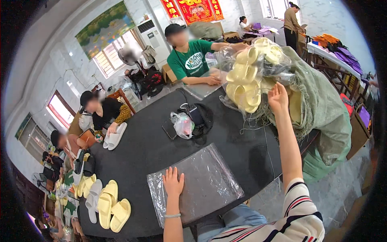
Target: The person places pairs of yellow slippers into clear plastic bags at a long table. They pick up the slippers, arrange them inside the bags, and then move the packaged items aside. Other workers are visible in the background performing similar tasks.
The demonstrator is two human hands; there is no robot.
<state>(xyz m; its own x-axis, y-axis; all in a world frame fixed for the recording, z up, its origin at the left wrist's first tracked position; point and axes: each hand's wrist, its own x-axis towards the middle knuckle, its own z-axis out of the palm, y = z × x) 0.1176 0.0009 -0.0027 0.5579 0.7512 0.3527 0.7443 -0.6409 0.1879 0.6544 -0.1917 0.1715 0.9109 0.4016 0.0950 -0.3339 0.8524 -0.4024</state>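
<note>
My left hand (173, 181) lies flat, fingers spread, on a stack of clear plastic bags (211, 181) at the table's near edge. My right arm stretches forward, and my right hand (278, 99) is raised beside the mouth of a green woven sack (322, 103), fingers loosely bent and nothing visible in them. Just left of that hand are pale yellow slippers (244, 94) in clear plastic, heaped against the sack. Across the table, a co-worker in a green shirt (193, 64) has one hand at this heap and the other on a clear bag (203, 89).
On the black table (238, 139), a small plastic bag (182, 125) sits by a black bag (201, 117). Yellow slippers (111, 205) and grey slippers (94, 201) stand at the left. Another person holds white slippers (115, 137). A thin cord (268, 149) crosses the right side.
</note>
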